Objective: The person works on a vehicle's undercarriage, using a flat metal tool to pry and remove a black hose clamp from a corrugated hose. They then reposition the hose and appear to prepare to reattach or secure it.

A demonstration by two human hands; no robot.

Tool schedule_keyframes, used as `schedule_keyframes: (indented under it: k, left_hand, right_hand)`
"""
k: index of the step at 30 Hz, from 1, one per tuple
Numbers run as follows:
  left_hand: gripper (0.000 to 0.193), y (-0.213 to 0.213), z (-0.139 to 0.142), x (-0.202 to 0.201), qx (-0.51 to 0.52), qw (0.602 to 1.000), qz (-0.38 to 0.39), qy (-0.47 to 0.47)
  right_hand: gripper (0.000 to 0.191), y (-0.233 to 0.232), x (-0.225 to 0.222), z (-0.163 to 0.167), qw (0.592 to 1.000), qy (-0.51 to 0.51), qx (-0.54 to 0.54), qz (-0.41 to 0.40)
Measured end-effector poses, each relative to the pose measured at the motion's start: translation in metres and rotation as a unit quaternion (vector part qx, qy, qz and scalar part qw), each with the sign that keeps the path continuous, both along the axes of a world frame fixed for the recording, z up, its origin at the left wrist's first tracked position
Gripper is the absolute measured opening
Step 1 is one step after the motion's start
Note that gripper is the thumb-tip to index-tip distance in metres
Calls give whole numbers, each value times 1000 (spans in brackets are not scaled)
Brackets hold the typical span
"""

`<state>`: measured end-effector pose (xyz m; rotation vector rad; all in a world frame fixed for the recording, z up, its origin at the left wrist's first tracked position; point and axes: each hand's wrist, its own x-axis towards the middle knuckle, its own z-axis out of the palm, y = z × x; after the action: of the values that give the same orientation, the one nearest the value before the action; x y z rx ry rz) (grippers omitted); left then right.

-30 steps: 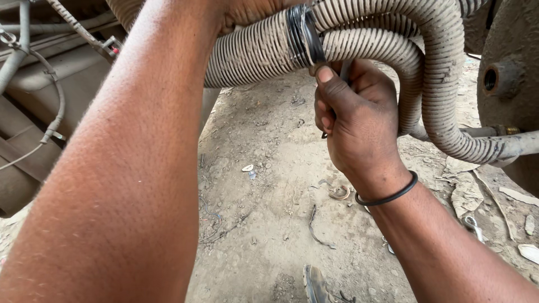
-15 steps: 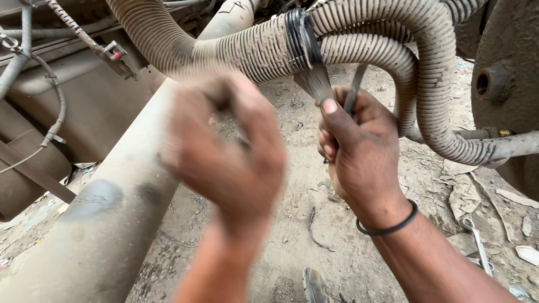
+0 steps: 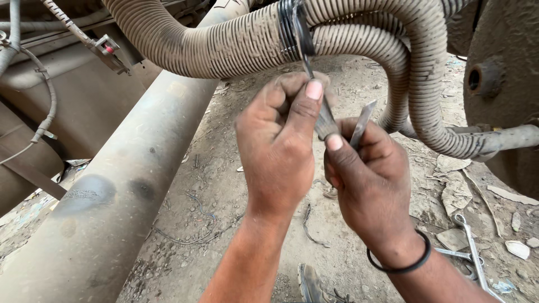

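Above both hands, two dusty corrugated hoses [image 3: 236, 47] run side by side and are bound together by a black rubber strap [image 3: 292, 28] wound several turns around them. To the right of the hands the hoses curve down and bend toward a rusty metal housing [image 3: 505, 73]. To the left of the left hand, a thick grey pipe [image 3: 129, 185] slopes from the lower left up toward the hoses, and beyond it thin cables [image 3: 48, 106] hang against a dirty panel.

The strap's loose tail [image 3: 323, 115] hangs from the binding down to the hands, its long axis close to vertical and leaning slightly to the right as it descends. The left hand [image 3: 278, 146] is closed around this tail, thumb pressed on its front. The right hand [image 3: 368, 179], just beside and touching the left, is clenched on a narrow flat metal blade [image 3: 362, 120], whose tip points up and slightly right, close beside the tail. A black band [image 3: 401, 261] circles the right wrist.

Below the hands lies bare, dusty ground [image 3: 224, 213] strewn with wire scraps and flat stone chips. A metal wrench [image 3: 471, 247] lies on it to the right of the right wrist. A shoe tip [image 3: 309, 283] shows below, between the forearms. The setting looks like the underside of a vehicle, in daylight.
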<state>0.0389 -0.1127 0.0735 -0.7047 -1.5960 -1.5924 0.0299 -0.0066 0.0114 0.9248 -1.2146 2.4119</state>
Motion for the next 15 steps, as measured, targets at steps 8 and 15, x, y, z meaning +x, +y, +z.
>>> schedule_keyframes:
  k: [8,15]
  left_hand:
    - [16,1,19,31,-78,988,113,76]
    - [16,-28,60,43,-183,936,273,127]
  right_hand:
    - [24,3,26,8,999,-7,51,-6]
    - [39,7,42,18,997,34,-41,55]
